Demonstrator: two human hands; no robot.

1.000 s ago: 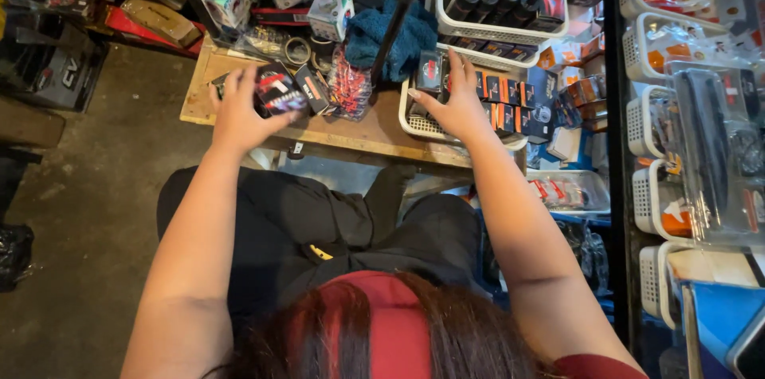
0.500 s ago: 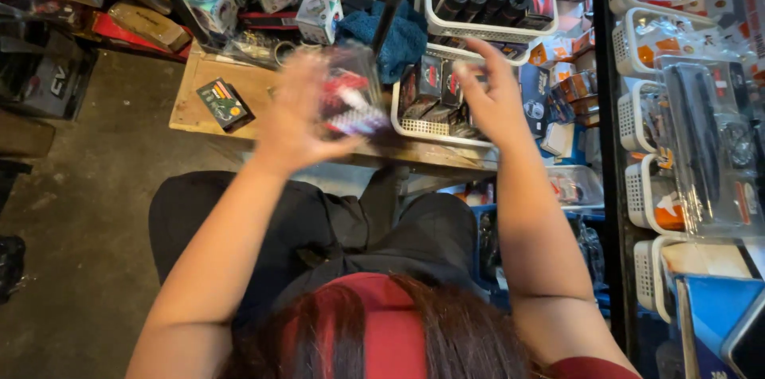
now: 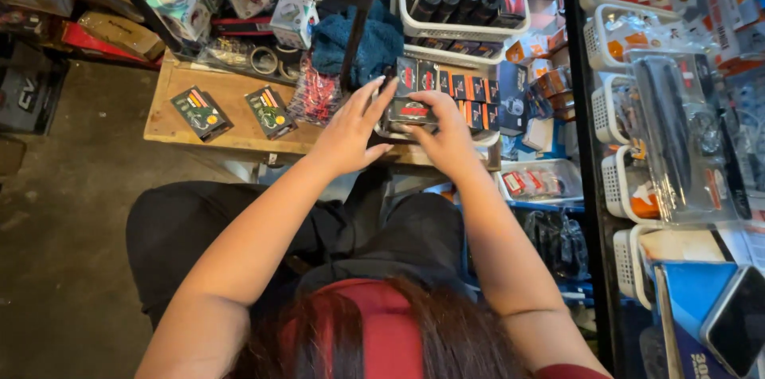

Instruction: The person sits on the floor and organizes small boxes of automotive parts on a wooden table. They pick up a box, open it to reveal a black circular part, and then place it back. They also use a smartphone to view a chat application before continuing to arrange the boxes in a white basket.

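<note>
Both my hands meet over a white basket (image 3: 486, 140) of small black-and-red boxes on a low wooden bench (image 3: 231, 96). My left hand (image 3: 351, 128) and my right hand (image 3: 442, 128) together grip one small black box with a red picture (image 3: 411, 112), held just above the rows of boxes (image 3: 466, 92) in the basket. Two more black boxes (image 3: 201, 112), (image 3: 271, 110) lie flat on the bench to the left. A clear bag with red items (image 3: 317, 98) rests beside my left hand.
A dark metal shelf post (image 3: 355, 36) rises behind the bench, with a blue cloth (image 3: 374, 40) and another white basket of bottles (image 3: 462, 4) beyond it. White baskets (image 3: 629, 36) of packaged goods line the rack on the right. Bare concrete floor (image 3: 72, 212) lies to the left.
My left hand left the boxes on the bench's left side and swung right to the basket. Both hands now close on one small black box there.
</note>
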